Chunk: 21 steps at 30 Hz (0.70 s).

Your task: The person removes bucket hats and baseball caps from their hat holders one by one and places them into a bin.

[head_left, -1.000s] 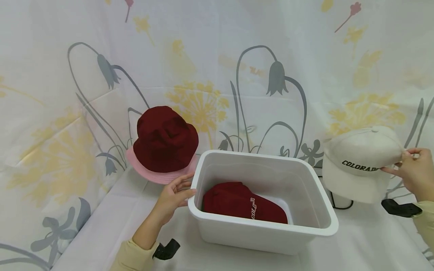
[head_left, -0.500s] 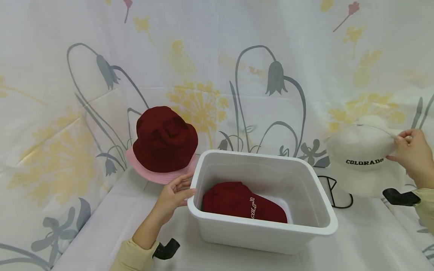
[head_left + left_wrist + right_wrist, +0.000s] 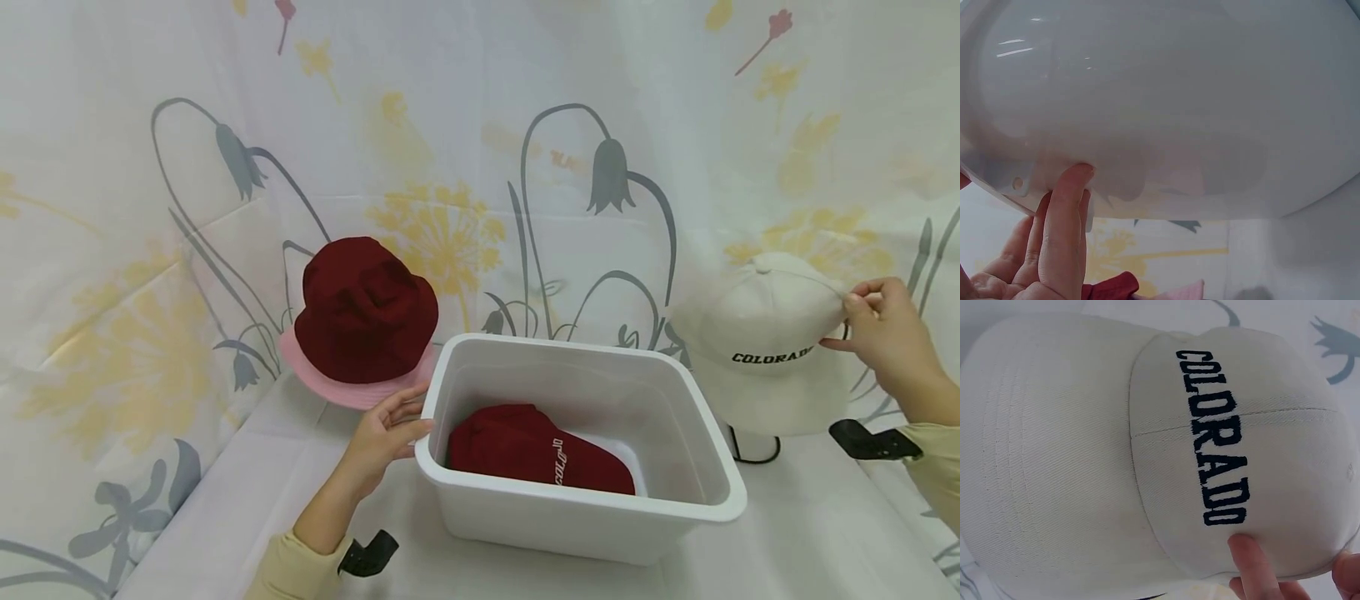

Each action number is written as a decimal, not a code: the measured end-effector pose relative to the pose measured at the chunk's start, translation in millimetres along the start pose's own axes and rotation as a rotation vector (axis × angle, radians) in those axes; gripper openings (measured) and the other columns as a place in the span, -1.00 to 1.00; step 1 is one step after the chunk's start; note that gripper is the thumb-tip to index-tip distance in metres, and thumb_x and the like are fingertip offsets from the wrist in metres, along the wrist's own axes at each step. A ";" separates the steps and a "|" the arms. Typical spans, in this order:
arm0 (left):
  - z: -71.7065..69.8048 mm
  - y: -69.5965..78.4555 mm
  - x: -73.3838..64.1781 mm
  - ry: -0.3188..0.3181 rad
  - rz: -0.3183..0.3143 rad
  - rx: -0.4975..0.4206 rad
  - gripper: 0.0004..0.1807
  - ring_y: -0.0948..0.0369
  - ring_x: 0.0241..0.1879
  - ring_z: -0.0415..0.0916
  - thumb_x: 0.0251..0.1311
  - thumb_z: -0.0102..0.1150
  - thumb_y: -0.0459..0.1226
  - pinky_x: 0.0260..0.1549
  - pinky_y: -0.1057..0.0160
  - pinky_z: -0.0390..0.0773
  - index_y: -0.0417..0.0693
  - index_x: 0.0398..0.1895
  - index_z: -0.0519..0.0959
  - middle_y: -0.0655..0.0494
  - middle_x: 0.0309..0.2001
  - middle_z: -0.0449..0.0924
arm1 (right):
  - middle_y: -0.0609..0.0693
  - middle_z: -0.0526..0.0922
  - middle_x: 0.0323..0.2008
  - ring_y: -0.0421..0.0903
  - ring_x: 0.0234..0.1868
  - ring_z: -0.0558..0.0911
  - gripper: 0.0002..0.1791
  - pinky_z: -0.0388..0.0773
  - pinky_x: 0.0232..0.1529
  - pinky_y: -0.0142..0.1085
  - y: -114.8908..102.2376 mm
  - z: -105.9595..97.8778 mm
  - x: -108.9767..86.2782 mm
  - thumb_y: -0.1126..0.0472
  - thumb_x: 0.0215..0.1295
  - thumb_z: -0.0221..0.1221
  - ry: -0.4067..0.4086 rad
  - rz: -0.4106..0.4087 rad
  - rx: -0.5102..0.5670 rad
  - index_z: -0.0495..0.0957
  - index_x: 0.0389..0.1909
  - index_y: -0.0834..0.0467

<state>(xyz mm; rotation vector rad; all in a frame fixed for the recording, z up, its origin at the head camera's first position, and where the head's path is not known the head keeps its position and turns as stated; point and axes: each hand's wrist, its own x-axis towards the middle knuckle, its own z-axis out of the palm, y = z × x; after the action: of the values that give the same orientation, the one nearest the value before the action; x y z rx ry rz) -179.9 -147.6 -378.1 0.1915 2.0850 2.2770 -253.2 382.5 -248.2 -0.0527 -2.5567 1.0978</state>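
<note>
Red bucket hat (image 3: pixel 366 308) over a pink brim (image 3: pixel 322 379); left hand (image 3: pixel 372 442), fingers straight, touching a white tub (image 3: pixel 555 517) with a red cap (image 3: pixel 513 437) inside; right of that, the right hand (image 3: pixel 888 337), fingers pinching the side of a white cap (image 3: pixel 787 312), likely light and soft-crowned, best held there or by its stiffer bill (image 3: pixel 780 404), which points nearward, long axis front to back

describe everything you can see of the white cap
The white cap looks like woven cloth, off-white, with a rounded, seamed crown, a small button on top and a wide brim with rows of stitching. Dark block letters spell COLORADO across the front. It is beside the right end of the tub, crown up, brim toward the wearer and sloping down. The right hand grips its side near the final O.
</note>
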 end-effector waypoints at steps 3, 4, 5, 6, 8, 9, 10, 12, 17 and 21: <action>0.3 0.7 0.1 0.001 -0.001 0.003 -0.38 0.13 -0.09 0.51 0.11 0.17 -0.43 -0.26 0.08 0.59 -0.24 0.29 0.29 -0.18 0.02 0.48 | 0.50 0.10 -0.06 0.51 0.07 0.18 -0.71 0.53 -0.56 -0.46 -7.6 -3.8 -2.7 0.20 0.47 -0.45 0.006 -0.008 0.020 -0.05 -0.10 0.41; 0.4 0.9 0.0 0.002 -0.003 0.004 -0.38 0.13 -0.09 0.51 0.11 0.17 -0.43 -0.26 0.09 0.59 -0.24 0.29 0.29 -0.19 0.02 0.48 | 0.47 0.11 -0.06 0.51 0.10 0.17 -0.74 0.52 -0.56 -0.50 -9.4 -5.1 -2.9 0.20 0.47 -0.45 0.012 -0.012 0.032 -0.03 -0.12 0.37; 0.6 1.1 -0.1 0.002 -0.005 0.003 -0.38 0.13 -0.10 0.51 0.11 0.17 -0.43 -0.26 0.09 0.59 -0.24 0.29 0.29 -0.19 0.02 0.47 | 0.43 0.11 -0.07 0.51 0.13 0.16 -0.77 0.50 -0.56 -0.53 -10.8 -6.5 -3.1 0.20 0.47 -0.45 0.016 -0.022 0.046 -0.01 -0.13 0.34; 0.8 1.2 -0.2 0.002 -0.007 0.004 -0.38 0.14 -0.10 0.51 0.11 0.17 -0.43 -0.26 0.09 0.59 -0.24 0.29 0.29 -0.19 0.02 0.47 | 0.42 0.11 -0.06 0.51 0.17 0.14 -0.80 0.49 -0.56 -0.54 -12.2 -8.1 -3.2 0.20 0.47 -0.45 0.019 -0.024 0.061 0.00 -0.14 0.29; 0.8 1.5 -0.4 0.003 -0.010 0.001 -0.38 0.14 -0.10 0.51 0.11 0.17 -0.43 -0.27 0.10 0.59 -0.24 0.29 0.28 -0.18 0.01 0.47 | 0.43 0.07 0.02 0.48 0.21 0.12 -0.86 0.47 -0.54 -0.58 -14.5 -11.0 -3.6 0.19 0.46 -0.45 0.030 -0.029 0.083 0.05 -0.15 0.14; 0.8 1.6 -0.3 0.002 -0.011 0.000 -0.38 0.15 -0.11 0.51 0.11 0.17 -0.43 -0.27 0.11 0.59 -0.24 0.29 0.28 -0.18 0.01 0.47 | 0.40 0.07 0.04 0.43 0.23 0.14 -0.88 0.47 -0.53 -0.58 -15.5 -12.5 -3.8 0.19 0.47 -0.45 0.039 -0.031 0.091 0.06 -0.15 0.06; 0.8 1.7 -0.3 0.002 -0.013 -0.002 -0.38 0.15 -0.11 0.51 0.11 0.17 -0.43 -0.27 0.11 0.59 -0.24 0.29 0.28 -0.18 0.01 0.48 | 0.34 0.10 0.04 0.33 0.20 0.28 -0.89 0.48 -0.52 -0.58 -15.8 -14.0 -3.9 0.19 0.47 -0.44 0.048 -0.040 0.105 0.07 -0.16 -0.01; 0.8 1.7 -0.1 0.003 -0.014 -0.003 -0.38 0.16 -0.12 0.51 0.11 0.17 -0.44 -0.27 0.11 0.59 -0.24 0.29 0.28 -0.17 0.00 0.48 | 0.22 0.17 0.01 0.02 0.05 0.51 -0.88 0.49 -0.52 -0.57 -17.3 -17.9 -4.4 0.18 0.47 -0.41 0.062 -0.052 0.147 0.09 -0.17 -0.10; 1.1 1.9 -0.1 0.000 -0.015 0.002 -0.38 0.17 -0.14 0.52 0.11 0.16 -0.44 -0.27 0.10 0.59 -0.24 0.29 0.28 -0.16 -0.01 0.48 | -0.13 0.21 -0.16 -0.54 -0.35 0.40 -0.87 0.49 -0.56 -0.56 -21.0 -25.8 -6.1 0.21 0.46 -0.36 0.077 -0.088 0.259 0.13 -0.18 -0.10; 1.2 2.3 -0.2 -0.002 -0.012 0.002 -0.38 0.17 -0.15 0.52 0.11 0.16 -0.44 -0.27 0.11 0.59 -0.25 0.29 0.27 -0.15 -0.03 0.49 | -0.18 0.24 -0.14 -0.54 -0.35 0.43 -0.90 0.48 -0.59 -0.56 -24.0 -28.2 -6.9 0.18 0.45 -0.31 0.071 -0.108 0.337 0.14 -0.16 -0.10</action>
<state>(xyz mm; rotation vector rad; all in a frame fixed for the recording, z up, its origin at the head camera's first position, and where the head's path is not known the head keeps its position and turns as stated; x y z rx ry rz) -179.4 -146.7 -375.8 0.1804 2.0819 2.2668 -234.7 384.1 -215.4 0.1282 -2.2513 1.4382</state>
